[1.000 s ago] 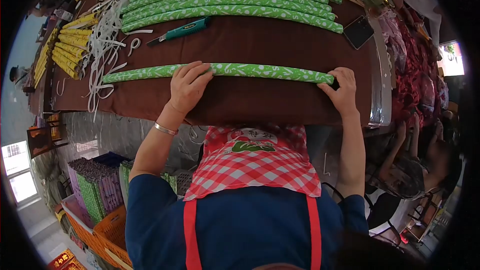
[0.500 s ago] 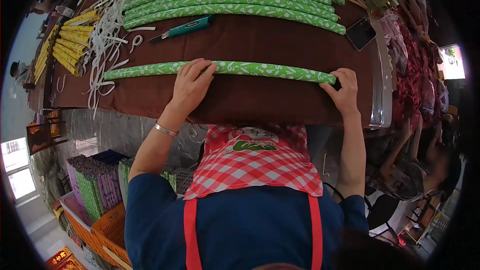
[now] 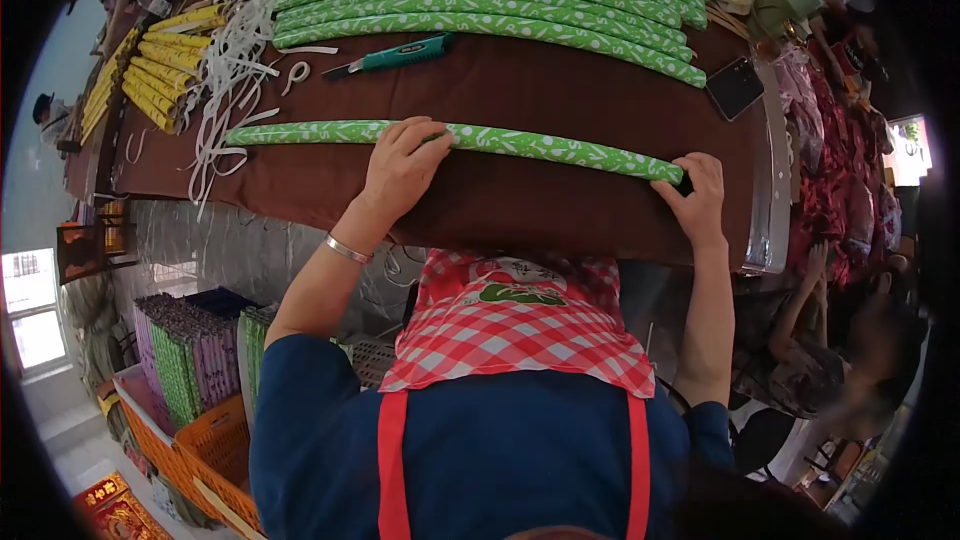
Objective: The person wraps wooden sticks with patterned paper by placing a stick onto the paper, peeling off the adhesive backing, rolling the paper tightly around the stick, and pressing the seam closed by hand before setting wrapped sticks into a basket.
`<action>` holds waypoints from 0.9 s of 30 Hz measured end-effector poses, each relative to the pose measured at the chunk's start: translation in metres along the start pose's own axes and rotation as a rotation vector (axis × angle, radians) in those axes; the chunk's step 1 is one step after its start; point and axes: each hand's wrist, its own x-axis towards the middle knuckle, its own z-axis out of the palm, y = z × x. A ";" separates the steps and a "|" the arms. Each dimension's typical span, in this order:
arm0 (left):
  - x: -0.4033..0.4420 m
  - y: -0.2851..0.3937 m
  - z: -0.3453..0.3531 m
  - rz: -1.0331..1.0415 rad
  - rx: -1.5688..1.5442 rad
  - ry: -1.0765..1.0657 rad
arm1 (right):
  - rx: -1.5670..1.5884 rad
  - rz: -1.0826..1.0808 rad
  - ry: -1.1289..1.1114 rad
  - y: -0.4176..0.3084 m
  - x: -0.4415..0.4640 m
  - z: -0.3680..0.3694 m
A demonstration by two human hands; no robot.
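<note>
A long, thin green roll (image 3: 560,147) with white letters and shapes lies across the brown cloth in front of me. My left hand (image 3: 406,162) rests over its middle, fingers curled on the roll. At the right end, my right hand (image 3: 697,188) pinches the tip between thumb and fingers. Beyond the roll lies a teal utility knife (image 3: 405,53), its blade pointing left. Several similar green rolls (image 3: 490,28) are lined up side by side at the back of the table. White ribbon strips (image 3: 235,70) trail near the roll's left end.
Yellow rolls (image 3: 165,75) are stacked at the left. A dark phone (image 3: 735,89) lies at the table's right side. Below left stands an orange crate (image 3: 215,440) beside upright bundles of purple and green rolls (image 3: 180,370). Other people and red wrapped goods (image 3: 835,150) are at the right.
The view has shifted and tilted slightly, so the table things appear farther right. Both hands stay on the green roll, with little visible movement along it.
</note>
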 end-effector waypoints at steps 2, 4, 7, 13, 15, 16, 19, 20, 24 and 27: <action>-0.001 0.000 -0.002 0.018 -0.007 0.037 | -0.111 -0.100 0.047 -0.010 0.001 -0.005; -0.002 0.004 -0.002 0.006 0.002 0.035 | -0.227 -0.207 0.093 -0.021 0.007 -0.010; 0.003 0.016 0.002 -0.035 -0.024 0.056 | -0.180 -0.304 0.083 -0.053 0.029 0.007; 0.002 0.048 0.015 -0.103 0.035 -0.212 | -0.089 -0.372 -0.089 -0.093 0.047 0.055; -0.008 0.042 0.009 -0.163 0.099 -0.170 | -0.099 -0.352 -0.064 -0.095 0.047 0.058; -0.011 0.036 0.003 -0.217 0.121 -0.211 | -0.100 -0.349 -0.075 -0.094 0.047 0.057; -0.030 0.017 -0.008 -0.306 0.200 -0.172 | -0.099 -0.352 -0.081 -0.093 0.046 0.056; -0.034 0.011 -0.012 -0.339 0.218 -0.158 | -0.093 -0.357 -0.073 -0.093 0.047 0.056; -0.052 -0.017 -0.027 -0.436 0.319 -0.082 | -0.099 -0.373 -0.057 -0.094 0.047 0.056; -0.059 -0.031 -0.033 -0.458 0.364 -0.086 | -0.103 -0.355 -0.067 -0.094 0.046 0.055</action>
